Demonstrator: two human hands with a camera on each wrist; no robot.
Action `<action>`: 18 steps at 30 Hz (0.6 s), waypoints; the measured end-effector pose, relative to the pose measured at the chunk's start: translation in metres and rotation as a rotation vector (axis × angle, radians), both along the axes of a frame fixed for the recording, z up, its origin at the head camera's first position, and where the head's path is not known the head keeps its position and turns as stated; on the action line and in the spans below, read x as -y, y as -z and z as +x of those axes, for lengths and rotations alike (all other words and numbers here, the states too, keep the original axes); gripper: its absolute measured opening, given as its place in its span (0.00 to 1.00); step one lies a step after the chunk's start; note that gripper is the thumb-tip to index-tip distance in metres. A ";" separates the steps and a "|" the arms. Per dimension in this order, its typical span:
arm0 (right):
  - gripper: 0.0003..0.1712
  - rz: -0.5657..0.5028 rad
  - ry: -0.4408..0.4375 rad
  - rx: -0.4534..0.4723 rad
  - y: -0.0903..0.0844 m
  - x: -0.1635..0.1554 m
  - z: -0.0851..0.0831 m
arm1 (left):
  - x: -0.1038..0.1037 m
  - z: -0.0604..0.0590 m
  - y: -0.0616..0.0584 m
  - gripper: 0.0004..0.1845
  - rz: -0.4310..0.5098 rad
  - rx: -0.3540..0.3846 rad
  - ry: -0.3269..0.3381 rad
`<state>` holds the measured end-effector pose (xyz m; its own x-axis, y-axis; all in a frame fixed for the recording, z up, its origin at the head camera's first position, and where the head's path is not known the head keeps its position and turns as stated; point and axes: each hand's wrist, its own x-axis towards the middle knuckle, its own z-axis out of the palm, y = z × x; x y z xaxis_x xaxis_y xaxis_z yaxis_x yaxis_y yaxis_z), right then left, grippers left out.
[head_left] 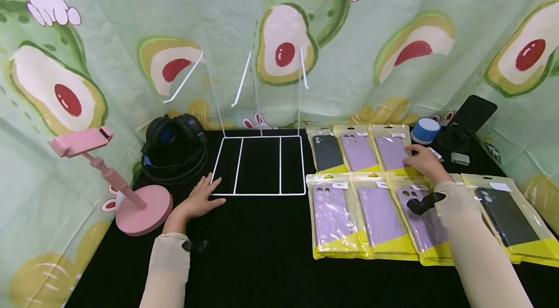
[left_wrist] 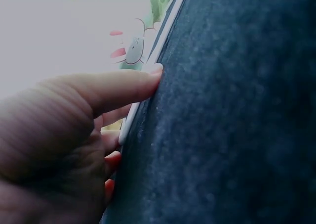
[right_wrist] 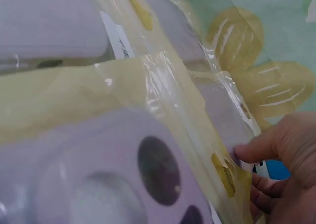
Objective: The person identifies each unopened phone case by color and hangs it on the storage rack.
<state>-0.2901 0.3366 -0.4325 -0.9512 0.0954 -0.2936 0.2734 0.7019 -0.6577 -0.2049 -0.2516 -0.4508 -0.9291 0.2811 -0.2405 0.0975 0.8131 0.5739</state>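
Observation:
My left hand lies with spread fingers at the front left corner of a white wire display rack. In the left wrist view its thumb and fingers touch the white wire low over the black cloth. My right hand pinches the right edge of a bagged purple phone case, the rightmost of the back row. The right wrist view has the thumb on the bag's face and the other fingers at its edge. The rack stands upright with three bare prongs.
More bagged phone cases, purple and black, form a front row under my right forearm. Behind are a blue-and-white round container and a black phone on a stand. Headphones and a pink phone stand sit left.

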 end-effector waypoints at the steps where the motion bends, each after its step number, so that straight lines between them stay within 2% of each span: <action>1: 0.31 0.011 0.019 -0.015 0.001 0.001 0.000 | 0.000 0.000 0.000 0.37 0.002 0.001 0.000; 5: 0.25 0.031 0.114 -0.090 0.005 0.004 0.000 | -0.001 0.001 0.001 0.37 0.013 0.000 -0.009; 12: 0.22 -0.025 0.225 -0.249 0.004 0.011 0.004 | 0.000 0.001 0.001 0.37 0.004 -0.012 -0.008; 18: 0.19 -0.156 0.316 -0.453 -0.005 0.021 0.010 | -0.001 0.000 -0.002 0.37 -0.006 0.002 -0.021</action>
<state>-0.2798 0.3158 -0.4273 -0.9177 0.3836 0.1035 0.1207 0.5174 -0.8472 -0.2050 -0.2508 -0.4488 -0.9343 0.2597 -0.2441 0.0787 0.8183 0.5695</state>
